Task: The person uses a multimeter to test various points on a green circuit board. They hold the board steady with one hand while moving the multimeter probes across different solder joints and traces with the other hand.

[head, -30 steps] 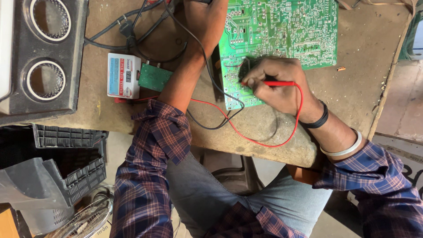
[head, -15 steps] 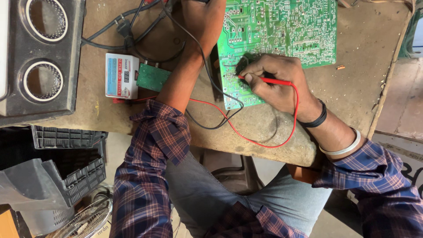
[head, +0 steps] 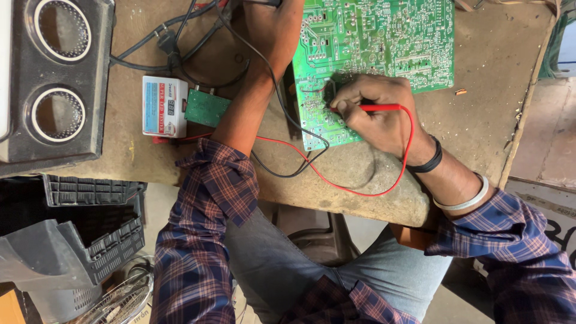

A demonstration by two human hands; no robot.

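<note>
The right hand (head: 378, 111) is pinched shut around a slim red test probe (head: 379, 108), its tip pressed among the solder joints at the lower left of a large green printed circuit board (head: 384, 42) that lies flat on the rough brown worktop (head: 492, 120). The left hand runs out of the top edge of the picture, so whether it is closed on anything cannot be told; only its forearm (head: 258, 90) shows, lying beside the board's left edge. The joints look closely packed, so a small slip of the tip could bridge two neighbours. The red lead (head: 360, 189) and black lead (head: 282, 171) loop loosely under both arms toward a small white box-shaped tester (head: 163, 106); a shifting elbow could snag them and jerk the probe off its point.
</note>
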